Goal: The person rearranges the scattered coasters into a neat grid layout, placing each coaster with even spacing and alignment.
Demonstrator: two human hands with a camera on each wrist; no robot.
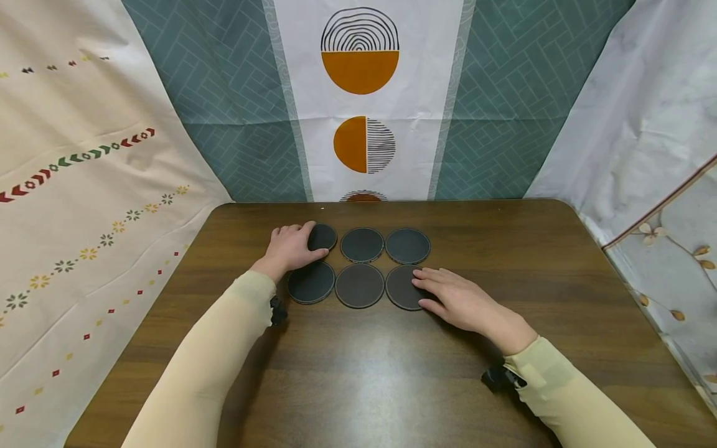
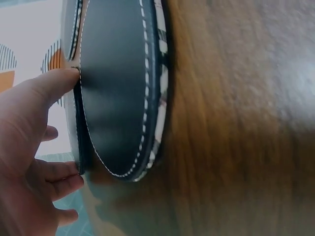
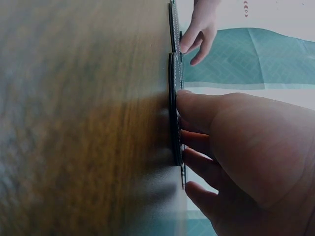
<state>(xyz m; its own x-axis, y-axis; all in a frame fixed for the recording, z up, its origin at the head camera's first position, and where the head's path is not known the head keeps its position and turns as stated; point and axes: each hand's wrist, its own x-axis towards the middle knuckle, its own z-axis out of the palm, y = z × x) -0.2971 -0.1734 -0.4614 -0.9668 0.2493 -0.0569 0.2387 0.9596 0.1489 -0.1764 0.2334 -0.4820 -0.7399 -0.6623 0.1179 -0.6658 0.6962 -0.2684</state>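
Observation:
Round dark coasters with pale stitched rims lie flat in two rows of three. My left hand [image 1: 290, 247] is at the far left coaster [image 1: 323, 237], its thumb along the near rim and its fingers at the left edge, partly covering it. Just in front of that thumb lies the near left coaster [image 1: 310, 283], large in the left wrist view. My right hand [image 1: 456, 298] rests its fingertips on the near right coaster [image 1: 401, 287], with the fingers fairly straight. Between them sit the near middle coaster [image 1: 360, 286], the far middle coaster [image 1: 362, 245] and the far right coaster [image 1: 407, 246].
The brown wooden table [image 1: 358, 373] carries the coasters near its back edge. A teal and white cloth [image 1: 229, 118] hangs behind it. A cream patterned cloth [image 1: 84, 224] hangs at the left, a pale floral one [image 1: 650, 124] at the right.

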